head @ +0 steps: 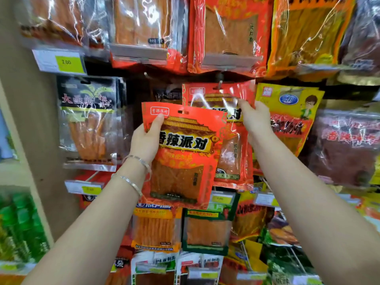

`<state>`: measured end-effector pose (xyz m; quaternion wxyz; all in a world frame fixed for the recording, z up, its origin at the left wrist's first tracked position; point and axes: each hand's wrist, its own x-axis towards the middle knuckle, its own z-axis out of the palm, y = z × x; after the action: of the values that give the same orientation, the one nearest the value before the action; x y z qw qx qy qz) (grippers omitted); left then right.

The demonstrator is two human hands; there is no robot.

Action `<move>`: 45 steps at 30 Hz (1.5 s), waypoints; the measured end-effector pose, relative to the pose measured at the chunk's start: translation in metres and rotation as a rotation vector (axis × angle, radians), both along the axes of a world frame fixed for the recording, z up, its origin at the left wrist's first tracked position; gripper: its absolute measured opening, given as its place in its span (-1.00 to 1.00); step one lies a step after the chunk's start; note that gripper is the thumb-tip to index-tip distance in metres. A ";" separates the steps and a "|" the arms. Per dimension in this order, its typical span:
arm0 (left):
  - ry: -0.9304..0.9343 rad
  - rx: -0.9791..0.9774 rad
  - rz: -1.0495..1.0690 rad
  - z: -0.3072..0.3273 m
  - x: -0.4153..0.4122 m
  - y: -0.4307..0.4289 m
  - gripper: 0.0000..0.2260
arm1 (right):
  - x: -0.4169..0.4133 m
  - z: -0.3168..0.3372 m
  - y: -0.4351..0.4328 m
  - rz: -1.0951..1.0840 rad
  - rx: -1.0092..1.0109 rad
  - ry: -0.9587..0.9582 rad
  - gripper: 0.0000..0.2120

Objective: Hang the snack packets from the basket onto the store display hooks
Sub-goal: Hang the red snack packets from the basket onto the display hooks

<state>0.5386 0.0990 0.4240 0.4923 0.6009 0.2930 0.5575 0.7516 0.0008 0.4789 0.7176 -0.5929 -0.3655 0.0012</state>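
Observation:
My left hand (pixel 146 138) grips a red snack packet (pixel 183 157) by its upper left edge, thumb on the front, and holds it upright in front of the display. Its hang slot is free of any hook. My right hand (pixel 255 118) pinches the top right part of a second, matching red packet (pixel 230 128) that hangs on a metal display hook (pixel 220 83) behind and to the right of the first. The basket is out of view.
Hanging packets fill the wall: a black-topped one (pixel 88 120) at left, a yellow one (pixel 287 112) at right, red and orange ones above and below. Another hook tip (pixel 146 75) pokes out above the held packet. Price tags (pixel 61 61) sit on hook ends.

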 end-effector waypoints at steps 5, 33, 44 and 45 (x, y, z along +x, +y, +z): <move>-0.006 0.010 -0.016 0.008 0.008 0.001 -0.77 | 0.003 -0.005 0.002 -0.184 -0.059 -0.181 -0.69; 0.014 0.702 -0.063 0.078 0.047 -0.023 -0.57 | -0.003 0.022 -0.017 -0.098 0.175 -0.299 -0.85; 0.042 0.677 -0.147 0.073 0.048 -0.030 -0.53 | 0.007 0.025 -0.008 -0.220 0.060 -0.312 -0.75; 0.039 0.673 -0.147 0.072 0.049 -0.029 -0.52 | 0.008 0.023 -0.007 -0.227 0.050 -0.317 -0.76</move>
<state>0.5874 0.0703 0.4959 0.2995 0.7596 0.0578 0.5744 0.7601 -0.0061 0.5023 0.6610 -0.6051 -0.4047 -0.1820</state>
